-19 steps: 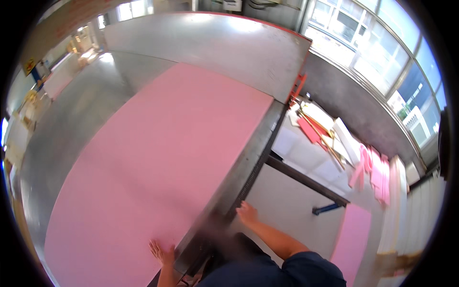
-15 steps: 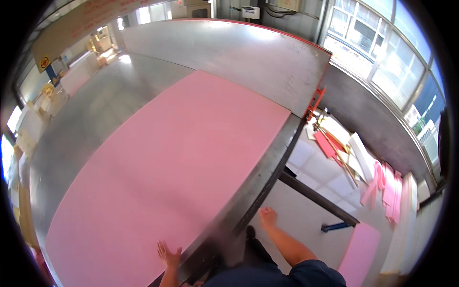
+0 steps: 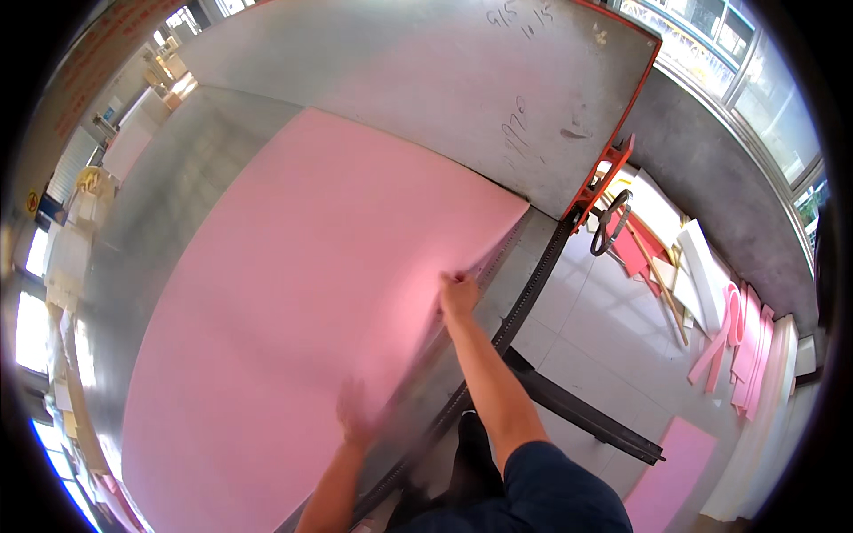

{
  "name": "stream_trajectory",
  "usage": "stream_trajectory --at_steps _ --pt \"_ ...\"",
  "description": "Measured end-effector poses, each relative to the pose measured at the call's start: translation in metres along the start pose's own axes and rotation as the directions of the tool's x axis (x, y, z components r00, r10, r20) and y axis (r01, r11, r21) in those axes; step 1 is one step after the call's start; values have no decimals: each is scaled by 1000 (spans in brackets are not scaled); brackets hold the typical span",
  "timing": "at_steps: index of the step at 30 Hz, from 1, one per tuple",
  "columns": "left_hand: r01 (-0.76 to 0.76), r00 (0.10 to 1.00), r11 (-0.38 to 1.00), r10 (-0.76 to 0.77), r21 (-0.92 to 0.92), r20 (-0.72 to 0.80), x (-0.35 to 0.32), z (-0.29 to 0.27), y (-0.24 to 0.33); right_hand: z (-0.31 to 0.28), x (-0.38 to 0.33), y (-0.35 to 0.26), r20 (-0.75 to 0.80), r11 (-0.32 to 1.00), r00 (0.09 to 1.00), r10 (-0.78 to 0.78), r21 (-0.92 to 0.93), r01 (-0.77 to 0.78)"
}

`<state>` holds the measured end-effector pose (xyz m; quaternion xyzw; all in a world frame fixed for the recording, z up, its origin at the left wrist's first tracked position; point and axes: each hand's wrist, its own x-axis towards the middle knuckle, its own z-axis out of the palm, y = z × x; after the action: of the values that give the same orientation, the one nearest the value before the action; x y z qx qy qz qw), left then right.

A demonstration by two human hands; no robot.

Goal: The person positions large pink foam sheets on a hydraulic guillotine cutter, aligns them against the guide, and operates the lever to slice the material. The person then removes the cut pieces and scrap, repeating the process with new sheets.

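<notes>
A large pink foam sheet [image 3: 258,302] lies over a metal table [image 3: 169,178], its far end against an upright metal plate [image 3: 426,98]. At the sheet's right edge, my right hand [image 3: 459,294] is closed on the foam, and the edge beside it is bent up off the table. My left hand [image 3: 354,411] is nearer to me, over the sheet close to the same edge. Motion smears its fingers, so their pose and whether they touch the foam are unclear.
A toothed dark rail [image 3: 538,293] runs along the table's right side, with a handwheel [image 3: 611,222] at its far end. A dark beam [image 3: 591,417] juts out to the right. Foam offcuts [image 3: 702,275] and a pink block [image 3: 671,475] lie on the floor.
My right hand has come from beside the table to the sheet's right edge and taken hold of it, raising that edge. My left hand has moved right and farther from me. The view has shifted.
</notes>
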<state>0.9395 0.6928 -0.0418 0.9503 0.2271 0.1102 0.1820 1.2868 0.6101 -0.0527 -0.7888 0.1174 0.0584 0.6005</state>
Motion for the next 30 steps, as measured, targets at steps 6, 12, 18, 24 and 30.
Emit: stream_trajectory --at_steps 6,12,18,24,30 --pt "42 983 992 -62 116 174 47 22 29 -20 39 37 33 949 999 -7 -315 17" --pt "99 971 991 -116 89 210 54 39 22 -41 54 37 258 915 961 103 -403 10" --pt "112 965 990 -130 91 228 49 39 21 -47 63 25 347 945 907 240 -297 -136" --pt "129 964 987 -147 94 223 48 36 28 -48 61 23 371 978 907 201 -132 -163" --pt "116 966 987 -138 113 218 48 40 26 -44 71 28 399 955 894 205 -282 -93"
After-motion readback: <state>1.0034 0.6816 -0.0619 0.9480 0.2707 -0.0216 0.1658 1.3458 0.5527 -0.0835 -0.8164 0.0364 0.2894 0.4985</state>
